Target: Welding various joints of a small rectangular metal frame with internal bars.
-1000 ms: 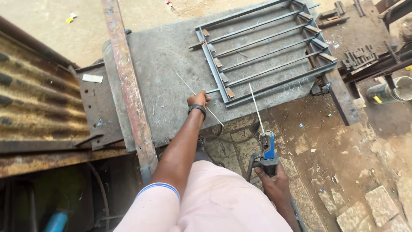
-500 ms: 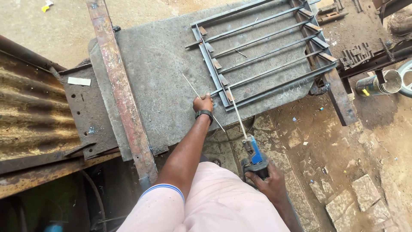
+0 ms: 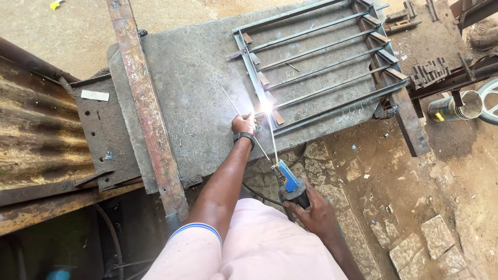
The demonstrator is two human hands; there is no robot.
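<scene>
An arc now flares where your rod tip, lifted a moment ago, meets the metal grille point(image 3: 321, 67) on the table point(image 3: 192, 78). Your right hand point(image 3: 311, 210) clenches the electrode holder point(image 3: 289, 182); your left hand point(image 3: 244, 124) grips spare rods point(image 3: 231, 101) beside it.

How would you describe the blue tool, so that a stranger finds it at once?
Start at the grey steel table bearing the barred frame. Below its near edge, the right hand grips a blue-handled holder. Only it carries a thin rod up to the bright spark.
</scene>
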